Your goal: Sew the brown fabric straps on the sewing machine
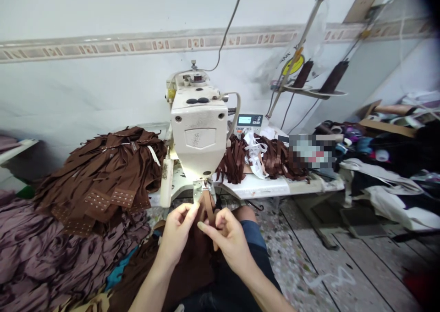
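A white industrial sewing machine (198,124) stands on its table, its head over the needle area. Just in front of the presser foot (202,188), a narrow brown fabric strap (207,206) runs down towards me. My left hand (177,229) pinches its left side between fingers and thumb. My right hand (228,243) grips the strap from the right, thumb and forefinger close to it. More brown cloth (192,266) lies in my lap under both hands. The needle itself is too small to make out.
A heap of brown pieces with hook-and-eye tape (103,174) sits left of the machine, on mauve fabric (51,252). Brown straps (233,160) and white scraps (255,153) lie on the table (254,186). Thread cones (335,76) stand behind; cluttered cloth lies right.
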`<state>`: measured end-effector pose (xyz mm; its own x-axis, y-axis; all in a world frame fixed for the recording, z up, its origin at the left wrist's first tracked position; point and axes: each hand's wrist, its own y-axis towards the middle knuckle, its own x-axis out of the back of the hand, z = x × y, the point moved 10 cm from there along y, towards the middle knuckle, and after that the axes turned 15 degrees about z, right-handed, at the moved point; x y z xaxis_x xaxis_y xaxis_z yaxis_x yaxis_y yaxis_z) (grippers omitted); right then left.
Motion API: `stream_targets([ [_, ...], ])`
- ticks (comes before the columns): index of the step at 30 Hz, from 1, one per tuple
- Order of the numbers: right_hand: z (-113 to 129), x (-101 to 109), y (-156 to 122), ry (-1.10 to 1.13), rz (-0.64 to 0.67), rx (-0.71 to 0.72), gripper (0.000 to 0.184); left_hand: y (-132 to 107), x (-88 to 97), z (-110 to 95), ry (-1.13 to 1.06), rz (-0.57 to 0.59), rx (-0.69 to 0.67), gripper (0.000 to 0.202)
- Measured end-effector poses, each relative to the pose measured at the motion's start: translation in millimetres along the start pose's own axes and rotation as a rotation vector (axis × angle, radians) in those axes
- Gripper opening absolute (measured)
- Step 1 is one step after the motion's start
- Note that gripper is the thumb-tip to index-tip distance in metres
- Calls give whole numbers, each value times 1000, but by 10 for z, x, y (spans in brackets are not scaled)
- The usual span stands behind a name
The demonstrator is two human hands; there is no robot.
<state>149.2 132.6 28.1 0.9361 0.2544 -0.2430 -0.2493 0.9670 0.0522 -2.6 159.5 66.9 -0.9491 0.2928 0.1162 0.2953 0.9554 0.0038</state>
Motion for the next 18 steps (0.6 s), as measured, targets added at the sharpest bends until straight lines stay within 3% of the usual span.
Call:
stream_targets([
  [4,482,214,-25,-136,-48,114,38,-97,-45,41,-5,-28,-1,38],
  [7,1015,336,-63,-429,-53,262,25,-278,-85,-47,162,-77,-39,26],
  [9,1225,355,-45,-528,-2,306,12,-392,-138,-121,261,-84,-67,23],
  [12,1243,390,68,-518,64,260,14,-431,-346,-133,300,80,-60,45],
  [14,1109,426,190,-466,77,183,22,-396,-439,-88,260,172,-25,41],
  [18,801,515,482,-400,46,82,33,-236,-383,-14,61,158,31,38],
])
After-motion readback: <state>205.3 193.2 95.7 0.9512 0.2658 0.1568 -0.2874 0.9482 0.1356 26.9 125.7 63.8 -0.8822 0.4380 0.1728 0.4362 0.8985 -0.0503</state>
